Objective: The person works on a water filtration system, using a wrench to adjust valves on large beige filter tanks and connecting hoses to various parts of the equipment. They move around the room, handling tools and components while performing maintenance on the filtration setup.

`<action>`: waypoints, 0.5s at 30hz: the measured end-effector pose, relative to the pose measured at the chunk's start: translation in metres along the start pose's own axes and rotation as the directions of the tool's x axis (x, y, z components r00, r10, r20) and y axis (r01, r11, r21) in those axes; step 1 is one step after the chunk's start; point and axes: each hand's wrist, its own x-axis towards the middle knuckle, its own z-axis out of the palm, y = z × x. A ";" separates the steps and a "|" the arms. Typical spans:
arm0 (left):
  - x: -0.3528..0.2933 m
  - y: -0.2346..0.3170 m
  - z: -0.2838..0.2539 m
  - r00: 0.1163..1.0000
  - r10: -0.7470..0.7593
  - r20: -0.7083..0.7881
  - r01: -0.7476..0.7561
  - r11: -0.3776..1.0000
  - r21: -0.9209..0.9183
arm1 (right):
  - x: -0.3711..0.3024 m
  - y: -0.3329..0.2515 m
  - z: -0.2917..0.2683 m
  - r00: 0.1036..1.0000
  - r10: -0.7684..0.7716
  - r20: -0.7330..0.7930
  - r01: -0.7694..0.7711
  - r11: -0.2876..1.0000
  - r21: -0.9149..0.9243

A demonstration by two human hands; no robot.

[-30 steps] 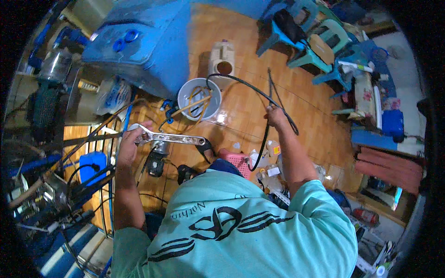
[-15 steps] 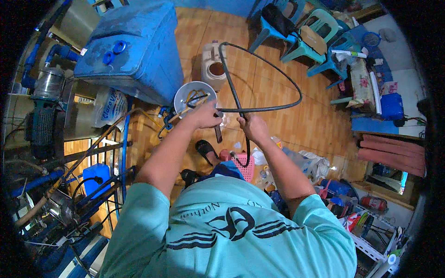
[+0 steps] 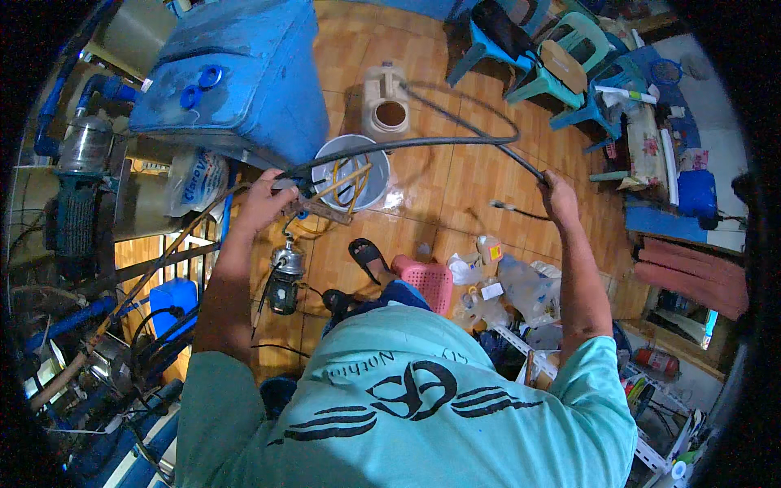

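A thick black hose (image 3: 423, 142) stretches between my hands, bending in a wide loop above the floor. At the left, my left hand (image 3: 267, 203) is closed around the hose near one end. A brownish bar-like piece (image 3: 329, 213) juts out beside that hand; whether the hand grips it too I cannot tell. Far to the right, my right hand (image 3: 558, 197) is closed on the hose, and a short free length ends in a light-coloured fitting (image 3: 502, 205). Beyond the left hand stands a grey-white bucket (image 3: 381, 183) with a yellow hose (image 3: 351, 185) coiled inside.
A beige jug with a cut opening (image 3: 382, 89) stands behind the bucket. A big blue tank (image 3: 236, 89) is at the left, and a small pump (image 3: 285, 276) sits below. Near my feet lie a pink basket (image 3: 429, 281) and plastic bags (image 3: 529, 289). Chairs (image 3: 561, 69) line the right.
My hands have spread apart, the left moving left and the right moving right and outward. The hose loop has stretched flatter, and its fitted end now hangs beside my right hand.
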 end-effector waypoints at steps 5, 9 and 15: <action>0.003 -0.025 0.000 0.976 -0.094 -0.199 0.091 0.996 -0.024 | 0.020 0.025 -0.067 0.990 0.032 -0.139 -0.100 0.852 -0.513; 0.001 -0.060 0.003 0.938 -0.187 -0.292 0.157 0.980 -0.123 | 0.022 0.116 -0.124 0.975 0.200 -0.099 -0.211 0.971 -0.111; 0.012 -0.138 0.031 0.955 -0.282 -0.087 0.290 0.952 0.096 | 0.027 0.136 -0.178 0.898 0.430 -0.093 -0.022 0.255 0.967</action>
